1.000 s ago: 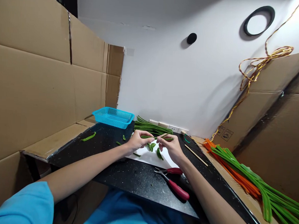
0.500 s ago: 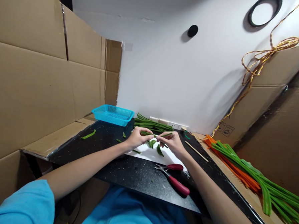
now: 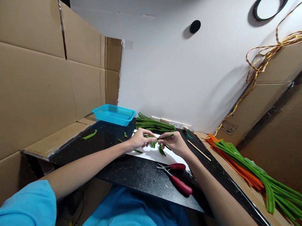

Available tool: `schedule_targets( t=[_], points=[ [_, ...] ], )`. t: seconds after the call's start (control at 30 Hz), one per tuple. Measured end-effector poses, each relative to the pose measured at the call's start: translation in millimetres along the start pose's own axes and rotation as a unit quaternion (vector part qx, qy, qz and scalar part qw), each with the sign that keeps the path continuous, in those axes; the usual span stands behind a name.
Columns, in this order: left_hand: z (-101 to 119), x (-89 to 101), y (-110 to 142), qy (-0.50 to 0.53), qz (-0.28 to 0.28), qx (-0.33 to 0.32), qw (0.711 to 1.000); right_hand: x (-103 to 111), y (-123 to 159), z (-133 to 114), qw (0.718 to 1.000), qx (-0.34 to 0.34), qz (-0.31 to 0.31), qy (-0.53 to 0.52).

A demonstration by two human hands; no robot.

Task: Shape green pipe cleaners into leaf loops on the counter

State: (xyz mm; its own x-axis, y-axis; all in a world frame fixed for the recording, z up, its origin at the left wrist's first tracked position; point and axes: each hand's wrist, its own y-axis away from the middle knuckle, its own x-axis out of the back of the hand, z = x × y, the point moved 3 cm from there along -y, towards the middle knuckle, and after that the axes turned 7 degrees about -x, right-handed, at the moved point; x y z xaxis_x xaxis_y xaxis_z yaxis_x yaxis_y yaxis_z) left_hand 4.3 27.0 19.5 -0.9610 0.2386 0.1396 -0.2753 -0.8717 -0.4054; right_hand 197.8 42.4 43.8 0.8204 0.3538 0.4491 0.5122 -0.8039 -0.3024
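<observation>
My left hand [image 3: 142, 139] and my right hand [image 3: 174, 143] meet above a white sheet [image 3: 172, 157], both with fingers pinched on a thin dark green pipe cleaner [image 3: 168, 137]. Its middle is partly covered by my fingertips. Under my hands lie small bent green pipe-cleaner pieces [image 3: 161, 150] on the sheet. Near the sheet's front edge, closer to my right forearm, rest pliers [image 3: 179, 184] with red handles, jaws pointing left.
A blue mesh basket [image 3: 114, 115] stands at the back left, beside a bundle of dark green pipe cleaners [image 3: 154, 123]. On the right lie a thin wooden stick [image 3: 199, 150], green pipe cleaners [image 3: 254, 170] and orange ones [image 3: 235, 168]. Cardboard walls [image 3: 46, 87] flank the black table [image 3: 135, 171].
Both hands stay pinched on the pipe cleaner, with small finger shifts; the left fingers now cover more of it. The camera view has tilted slightly.
</observation>
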Motion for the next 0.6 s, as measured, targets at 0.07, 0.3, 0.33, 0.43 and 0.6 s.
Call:
schedule_targets(
  t=[0.07, 0.3, 0.33, 0.43, 0.6],
  points=[
    [-3.1, 1.1, -1.6, 0.008, 0.007, -0.001, 1.000, 0.2, -0.8, 1.5, 1.000, -0.009, -0.004, -0.020],
    [-6.8, 1.3, -2.1, 0.031, 0.021, 0.007, 0.999, -0.1, -4.8, 4.3, 0.999, 0.012, 0.028, -0.014],
    [-6.7, 1.0, -1.8, 0.034, 0.021, 0.008, 0.999, -0.5, -4.8, 4.1, 0.999, 0.017, 0.030, -0.010],
    [-7.6, 1.1, -1.4, 0.038, 0.015, 0.009, 0.999, -1.7, -3.8, 4.0, 0.999, 0.025, 0.041, -0.008],
    [-10.7, 2.2, -2.2, 0.041, -0.001, 0.014, 0.999, -4.5, -1.8, 4.2, 0.997, 0.035, 0.054, 0.045]
  ],
)
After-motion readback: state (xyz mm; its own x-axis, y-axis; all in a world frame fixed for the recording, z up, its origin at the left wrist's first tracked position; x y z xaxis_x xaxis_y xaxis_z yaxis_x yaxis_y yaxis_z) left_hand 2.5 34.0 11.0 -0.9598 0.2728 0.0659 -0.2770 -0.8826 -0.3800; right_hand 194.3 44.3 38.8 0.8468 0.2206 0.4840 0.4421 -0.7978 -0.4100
